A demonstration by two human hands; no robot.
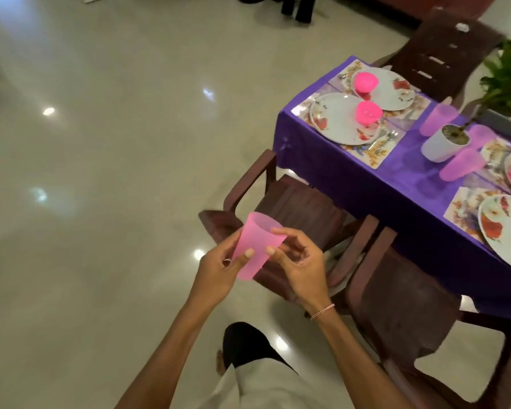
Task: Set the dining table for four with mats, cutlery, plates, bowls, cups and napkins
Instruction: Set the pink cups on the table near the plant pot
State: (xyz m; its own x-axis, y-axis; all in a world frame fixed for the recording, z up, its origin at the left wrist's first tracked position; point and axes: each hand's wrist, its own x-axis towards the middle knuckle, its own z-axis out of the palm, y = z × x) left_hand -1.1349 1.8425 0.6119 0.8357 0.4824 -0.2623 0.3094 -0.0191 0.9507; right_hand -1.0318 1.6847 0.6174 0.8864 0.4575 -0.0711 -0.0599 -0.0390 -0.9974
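A pink plastic cup is held tilted above the floor, left of the table. My left hand grips its lower side, and my right hand pinches its rim with thumb and fingertips. The table with a purple cloth stands to the right. On it lie floral mats with white flowered plates, and pink bowls sit on the plates. Three pink cups stand near the table's middle. Cutlery lies beside one plate.
A white pot with a plant stands among the cups. Dark brown chairs are pushed up to the near side, another chair at the far end. Shiny tiled floor spreads out to the left.
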